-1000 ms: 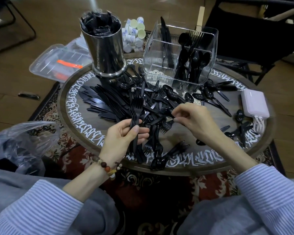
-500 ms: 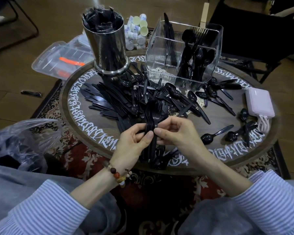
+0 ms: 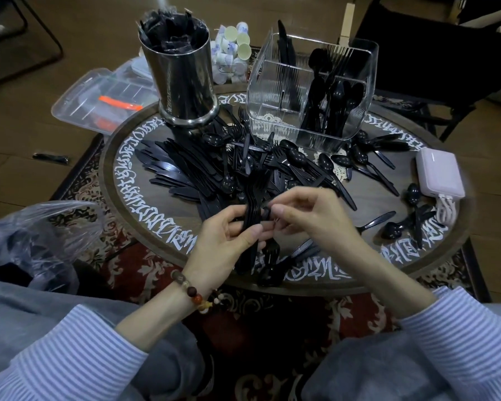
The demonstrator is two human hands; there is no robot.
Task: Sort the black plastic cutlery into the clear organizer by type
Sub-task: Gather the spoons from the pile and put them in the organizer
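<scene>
My left hand (image 3: 229, 244) grips a stacked bunch of black plastic forks (image 3: 253, 198), tines pointing away from me, above the near part of the round table (image 3: 388, 256). My right hand (image 3: 310, 215) pinches the bunch at its handles, right beside the left thumb. A heap of loose black knives, forks and spoons (image 3: 203, 172) covers the table's middle. The clear organizer (image 3: 278, 91) stands at the far side, with knives in its back left compartment, and spoons and forks in the right compartments.
A steel canister (image 3: 182, 76) stuffed with black cutlery stands far left on the table. A pink power bank (image 3: 440, 172) with a cable lies at the right edge. Small creamer cups (image 3: 232, 53), a clear lidded box (image 3: 99, 96) and a plastic bag (image 3: 38, 235) lie around.
My right hand left the heap and came to the fork bunch in my left hand. Both hands now hold the bunch together, nearer to me.
</scene>
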